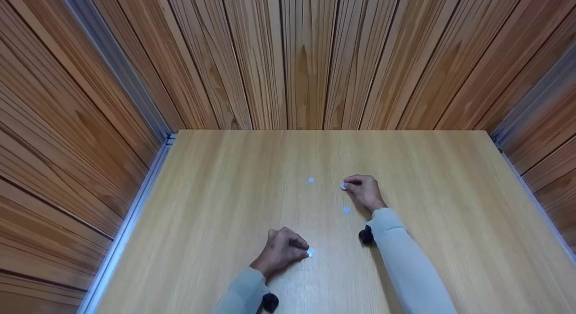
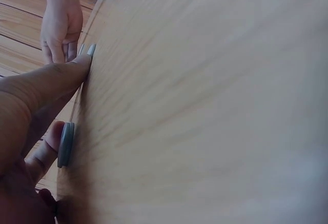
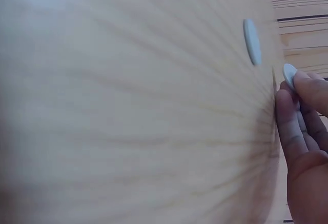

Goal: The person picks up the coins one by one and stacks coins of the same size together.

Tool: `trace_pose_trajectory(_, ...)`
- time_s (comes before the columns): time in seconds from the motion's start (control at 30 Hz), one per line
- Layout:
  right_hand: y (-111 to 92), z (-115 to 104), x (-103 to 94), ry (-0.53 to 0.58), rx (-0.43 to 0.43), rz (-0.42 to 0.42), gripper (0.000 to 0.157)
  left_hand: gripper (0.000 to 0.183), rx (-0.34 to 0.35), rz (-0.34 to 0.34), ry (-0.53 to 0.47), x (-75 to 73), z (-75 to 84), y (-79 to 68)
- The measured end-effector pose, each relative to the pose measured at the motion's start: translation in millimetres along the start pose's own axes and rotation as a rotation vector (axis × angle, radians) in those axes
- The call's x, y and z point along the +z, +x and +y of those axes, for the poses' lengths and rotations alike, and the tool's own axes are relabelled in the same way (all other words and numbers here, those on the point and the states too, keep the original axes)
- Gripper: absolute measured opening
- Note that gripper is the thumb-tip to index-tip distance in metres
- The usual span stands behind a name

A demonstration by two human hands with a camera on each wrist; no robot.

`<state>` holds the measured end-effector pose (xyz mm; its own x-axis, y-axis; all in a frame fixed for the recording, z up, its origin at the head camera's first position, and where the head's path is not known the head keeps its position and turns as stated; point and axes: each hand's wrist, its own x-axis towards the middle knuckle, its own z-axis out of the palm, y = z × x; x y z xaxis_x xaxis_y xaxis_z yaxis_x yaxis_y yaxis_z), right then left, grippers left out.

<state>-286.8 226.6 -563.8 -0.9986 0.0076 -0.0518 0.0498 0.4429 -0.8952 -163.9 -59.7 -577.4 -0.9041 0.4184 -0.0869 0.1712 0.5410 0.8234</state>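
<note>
At the fingertips of my left hand (image 1: 281, 249) is a small white disc (image 1: 311, 252), low over the near middle of the table. The left wrist view shows the pale edge of a disc (image 2: 92, 49) at the tip of the pinch, while a second, greyish disc (image 2: 65, 144) lies against a lower fingertip. Farther out, my right hand (image 1: 365, 190) pinches another white disc (image 1: 343, 186) between thumb and finger. That held disc (image 3: 289, 76) appears tilted in the right wrist view. Two more white discs lie flat nearby: one (image 1: 346, 210) nearer me, one (image 1: 311, 180) to the left.
The wooden table (image 1: 216, 192) reaches back to a wood-panelled wall (image 1: 306, 71). Panelled walls with metal framing (image 1: 130, 242) flank it on both sides. A black device (image 1: 366, 235) is on the right wrist, and another (image 1: 270, 302) on the left.
</note>
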Motion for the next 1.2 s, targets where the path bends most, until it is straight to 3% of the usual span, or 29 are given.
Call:
trace_pose_trajectory(0.3, -3.4, -3.2, -6.3, 0.183, 0.15, 0.017, 0.022, 0.016, 0.004, 0.011, -0.002, 0.2, 0.3, -0.3)
trace_pose_trajectory(0.47, -5.8, -4.4, -10.0, 0.246, 0.178, 0.029, 0.023, 0.015, 0.001, 0.003, -0.007, -0.5, -0.5, -1.3)
trace_pose_trajectory(0.73, -11.9, -2.4, -18.1, 0.226, 0.164, 0.022, 0.028, 0.013, 0.025, 0.026, -0.015, 1.3, -1.6, -5.7)
trace_pose_trajectory(1.2, -31.6, 1.6, -30.7, 0.26, 0.241, 0.013, 0.034, 0.013, 0.011, 0.009, -0.015, 0.7, -0.3, -3.1)
